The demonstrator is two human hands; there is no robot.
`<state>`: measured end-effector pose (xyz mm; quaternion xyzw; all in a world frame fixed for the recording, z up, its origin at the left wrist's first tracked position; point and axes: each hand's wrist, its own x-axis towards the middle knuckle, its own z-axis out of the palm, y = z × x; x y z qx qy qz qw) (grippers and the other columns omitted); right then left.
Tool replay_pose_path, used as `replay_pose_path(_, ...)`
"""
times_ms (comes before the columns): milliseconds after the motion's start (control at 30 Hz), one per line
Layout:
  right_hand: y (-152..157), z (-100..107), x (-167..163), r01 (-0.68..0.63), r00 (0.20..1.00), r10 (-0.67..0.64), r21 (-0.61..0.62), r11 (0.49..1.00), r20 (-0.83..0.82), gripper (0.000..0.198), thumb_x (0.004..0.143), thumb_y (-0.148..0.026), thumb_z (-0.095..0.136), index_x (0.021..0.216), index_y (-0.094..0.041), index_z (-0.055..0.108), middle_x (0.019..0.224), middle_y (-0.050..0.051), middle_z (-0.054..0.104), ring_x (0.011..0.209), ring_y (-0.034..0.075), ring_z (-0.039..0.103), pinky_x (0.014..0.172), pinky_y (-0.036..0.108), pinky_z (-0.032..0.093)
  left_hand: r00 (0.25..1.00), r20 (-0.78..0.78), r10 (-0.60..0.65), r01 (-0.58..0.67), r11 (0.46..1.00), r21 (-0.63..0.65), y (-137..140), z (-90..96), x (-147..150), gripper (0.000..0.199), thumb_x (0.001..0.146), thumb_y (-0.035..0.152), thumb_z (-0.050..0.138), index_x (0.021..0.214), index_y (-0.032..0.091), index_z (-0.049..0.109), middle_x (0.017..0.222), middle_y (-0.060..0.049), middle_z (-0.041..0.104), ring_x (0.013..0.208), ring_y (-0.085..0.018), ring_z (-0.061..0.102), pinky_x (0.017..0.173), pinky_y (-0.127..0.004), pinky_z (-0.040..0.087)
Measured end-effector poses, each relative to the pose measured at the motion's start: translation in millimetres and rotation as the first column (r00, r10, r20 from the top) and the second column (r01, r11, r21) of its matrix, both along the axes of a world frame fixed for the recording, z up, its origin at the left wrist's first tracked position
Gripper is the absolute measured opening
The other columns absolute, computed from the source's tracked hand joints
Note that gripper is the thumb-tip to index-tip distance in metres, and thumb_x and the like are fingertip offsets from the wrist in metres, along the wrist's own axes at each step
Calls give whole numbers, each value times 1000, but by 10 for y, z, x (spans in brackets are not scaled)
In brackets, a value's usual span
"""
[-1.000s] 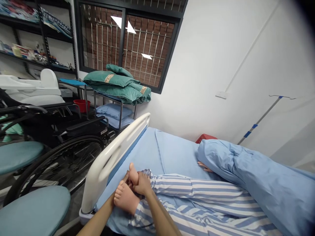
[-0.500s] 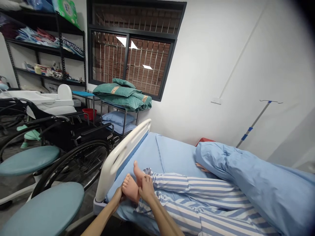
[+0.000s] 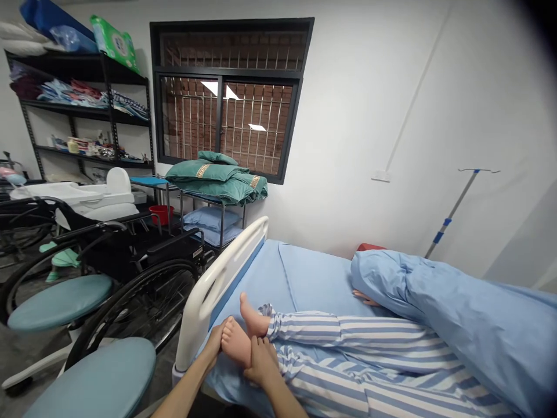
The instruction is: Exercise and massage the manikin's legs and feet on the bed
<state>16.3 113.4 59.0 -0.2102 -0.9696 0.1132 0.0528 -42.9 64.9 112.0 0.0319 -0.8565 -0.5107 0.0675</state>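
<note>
Two bare feet in blue-and-white striped trousers [image 3: 374,334] lie near the end of a blue-sheeted bed [image 3: 304,273]. My left hand [image 3: 213,343] is closed around the outer side of the near foot [image 3: 236,342], by its toes and sole; part of its fingers is hidden behind the foot. Over the same foot's ankle, near the trouser cuff, my right hand [image 3: 262,361] is wrapped with its fingers bent. The far foot [image 3: 252,318] rests just beyond, toes up, apart from my left hand. A light blue quilt [image 3: 435,296] covers the upper body, and part of a hand [image 3: 364,298] shows at its edge.
A white bed end board [image 3: 204,296] stands left of the feet. Beyond it are a black wheelchair [image 3: 143,255] and blue-green stools [image 3: 100,377]. Green cushions [image 3: 217,177] lie on a trolley under the window. An IV pole [image 3: 452,212] rises at right.
My right hand has shifted from between the feet, at the far ankle, onto the near ankle. My left hand has slid up toward the near foot's toes. The view has tilted slightly upward.
</note>
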Motion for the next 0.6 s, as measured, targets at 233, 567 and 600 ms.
replay_pose_path(233, 15, -117, -90, 65, 997, -65, -1, 998, 35, 61, 37, -30, 68, 94, -18, 50, 90, 12, 57, 82, 30, 52, 68, 41, 43, 955, -197, 222, -281, 892, -355, 197, -318, -95, 34, 82, 23, 18, 72, 13, 49, 68, -10, 48, 64, -19, 41, 51, -27, 19)
replay_pose_path(567, 11, -120, -101, 69, 995, -71, 31, 997, 67, 59, 39, -31, 66, 93, -18, 47, 87, 13, 58, 76, 31, 55, 63, 39, 42, 957, -189, 219, -274, 897, -347, 222, -331, -107, 34, 84, 24, 15, 69, 15, 44, 68, -7, 45, 61, -14, 38, 50, -25, 16)
replay_pose_path(600, 9, -109, -94, 64, 995, -66, 28, 998, 70, 58, 40, -31, 65, 94, -18, 47, 87, 12, 58, 75, 31, 55, 64, 38, 42, 962, -167, 216, -261, 908, -328, 203, -319, -118, 35, 84, 25, 14, 69, 15, 44, 67, -6, 44, 60, -14, 38, 50, -25, 17)
